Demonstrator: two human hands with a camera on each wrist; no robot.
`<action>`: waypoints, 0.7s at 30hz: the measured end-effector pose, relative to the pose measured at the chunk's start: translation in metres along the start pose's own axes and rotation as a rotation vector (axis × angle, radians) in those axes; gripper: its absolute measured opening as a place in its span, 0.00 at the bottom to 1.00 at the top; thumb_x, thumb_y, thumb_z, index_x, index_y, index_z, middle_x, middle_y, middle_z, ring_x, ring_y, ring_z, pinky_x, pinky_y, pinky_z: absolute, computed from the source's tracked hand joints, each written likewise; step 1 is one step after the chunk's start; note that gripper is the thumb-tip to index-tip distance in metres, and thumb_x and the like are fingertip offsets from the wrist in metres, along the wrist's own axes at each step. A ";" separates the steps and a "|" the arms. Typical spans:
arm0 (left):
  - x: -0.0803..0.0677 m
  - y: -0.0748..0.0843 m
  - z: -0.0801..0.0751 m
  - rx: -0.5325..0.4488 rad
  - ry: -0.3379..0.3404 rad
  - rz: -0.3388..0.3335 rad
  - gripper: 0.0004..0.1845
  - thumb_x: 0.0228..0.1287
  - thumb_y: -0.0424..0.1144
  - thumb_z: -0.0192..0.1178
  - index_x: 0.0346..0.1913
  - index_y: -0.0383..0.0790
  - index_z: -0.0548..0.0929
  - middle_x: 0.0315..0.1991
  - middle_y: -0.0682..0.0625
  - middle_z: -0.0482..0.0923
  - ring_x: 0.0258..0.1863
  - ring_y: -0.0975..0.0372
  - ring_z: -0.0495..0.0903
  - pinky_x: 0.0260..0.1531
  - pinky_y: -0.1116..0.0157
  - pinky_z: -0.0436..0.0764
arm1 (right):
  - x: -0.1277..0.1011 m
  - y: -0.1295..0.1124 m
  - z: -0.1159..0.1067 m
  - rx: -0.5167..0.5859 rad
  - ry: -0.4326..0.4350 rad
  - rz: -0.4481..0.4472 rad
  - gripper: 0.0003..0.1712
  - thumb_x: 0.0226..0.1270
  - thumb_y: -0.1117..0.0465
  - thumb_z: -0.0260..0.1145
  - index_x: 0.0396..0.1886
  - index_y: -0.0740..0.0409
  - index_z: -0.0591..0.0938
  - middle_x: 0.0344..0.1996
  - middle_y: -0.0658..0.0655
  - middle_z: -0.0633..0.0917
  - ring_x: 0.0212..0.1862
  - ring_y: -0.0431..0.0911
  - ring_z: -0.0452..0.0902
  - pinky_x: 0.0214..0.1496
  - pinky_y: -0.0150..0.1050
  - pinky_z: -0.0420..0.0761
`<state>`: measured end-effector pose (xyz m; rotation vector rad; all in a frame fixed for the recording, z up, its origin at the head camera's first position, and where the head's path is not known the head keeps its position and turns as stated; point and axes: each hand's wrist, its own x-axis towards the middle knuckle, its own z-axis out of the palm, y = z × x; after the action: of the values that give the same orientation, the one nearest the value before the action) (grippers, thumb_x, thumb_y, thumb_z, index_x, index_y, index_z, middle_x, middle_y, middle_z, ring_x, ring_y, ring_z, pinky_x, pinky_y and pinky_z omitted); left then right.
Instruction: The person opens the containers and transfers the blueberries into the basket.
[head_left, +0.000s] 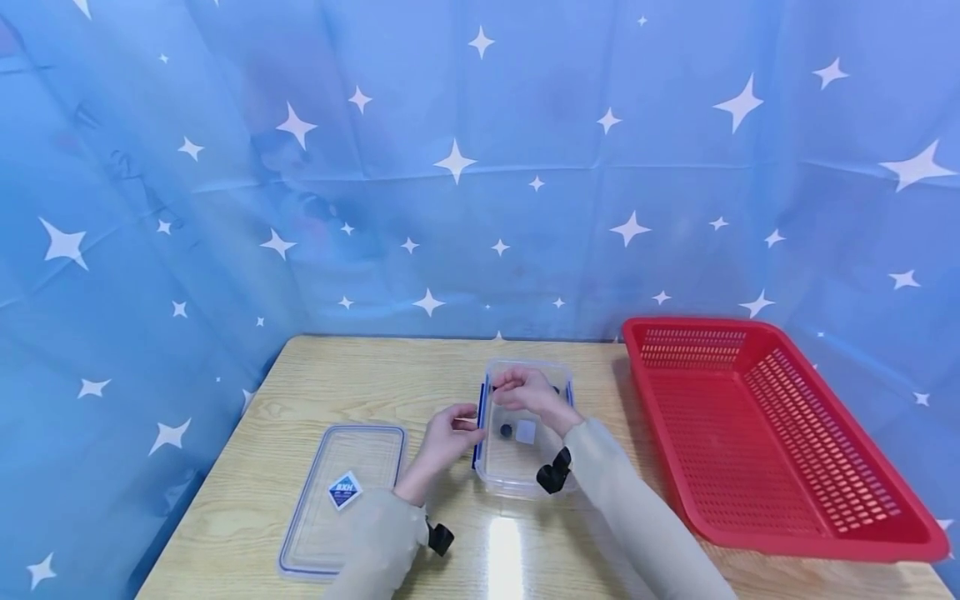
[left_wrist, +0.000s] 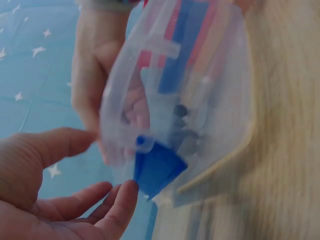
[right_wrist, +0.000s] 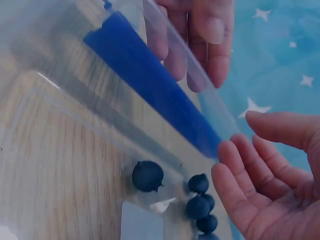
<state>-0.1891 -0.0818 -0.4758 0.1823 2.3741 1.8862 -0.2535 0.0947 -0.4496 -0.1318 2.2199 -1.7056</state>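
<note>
A clear plastic box [head_left: 525, 487] with blue side latches stands uncovered on the table. My left hand [head_left: 447, 437] is at its left side, thumb and fingers apart, fingertips right by a hanging blue latch [left_wrist: 157, 167]. Over the far part of the box is my right hand [head_left: 528, 392], fingers loosely bent with nothing between them; in the right wrist view its fingertips [right_wrist: 225, 160] are near the box wall. Inside the box lie a dark round ball with small nubs [right_wrist: 148, 176], several similar balls [right_wrist: 198, 206] in a cluster, and a whitish square piece [head_left: 526, 432].
A clear lid [head_left: 307, 533] with a blue seal and a blue-white label [head_left: 345, 491] lies flat to the left. On the right stands a large red plastic basket [head_left: 738, 467]. A blue star-patterned curtain [head_left: 525, 208] hangs behind the wooden table [head_left: 247, 500].
</note>
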 end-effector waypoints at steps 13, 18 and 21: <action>0.003 -0.009 0.012 -0.041 0.035 -0.009 0.23 0.51 0.23 0.60 0.53 0.19 0.73 0.48 0.30 0.76 0.39 0.53 0.80 0.39 0.66 0.81 | 0.018 0.027 -0.013 -0.095 -0.158 0.011 0.16 0.49 0.77 0.65 0.41 0.73 0.76 0.31 0.60 0.82 0.32 0.43 0.77 0.36 0.35 0.80; 0.003 -0.011 0.014 -0.082 0.056 -0.007 0.23 0.50 0.22 0.60 0.52 0.17 0.73 0.43 0.29 0.78 0.38 0.52 0.80 0.39 0.65 0.81 | 0.021 0.036 -0.016 -0.097 -0.244 0.022 0.19 0.45 0.81 0.64 0.42 0.75 0.75 0.33 0.61 0.82 0.33 0.44 0.77 0.40 0.34 0.80; 0.003 -0.011 0.015 -0.095 0.068 -0.006 0.23 0.50 0.21 0.60 0.52 0.17 0.73 0.42 0.29 0.78 0.39 0.51 0.80 0.40 0.65 0.82 | 0.022 0.040 -0.017 -0.131 -0.294 -0.007 0.20 0.44 0.80 0.65 0.42 0.74 0.76 0.33 0.61 0.82 0.34 0.43 0.77 0.40 0.33 0.79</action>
<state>-0.1897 -0.0699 -0.4901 0.1043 2.3180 2.0283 -0.2741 0.1157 -0.4885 -0.3948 2.1093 -1.4377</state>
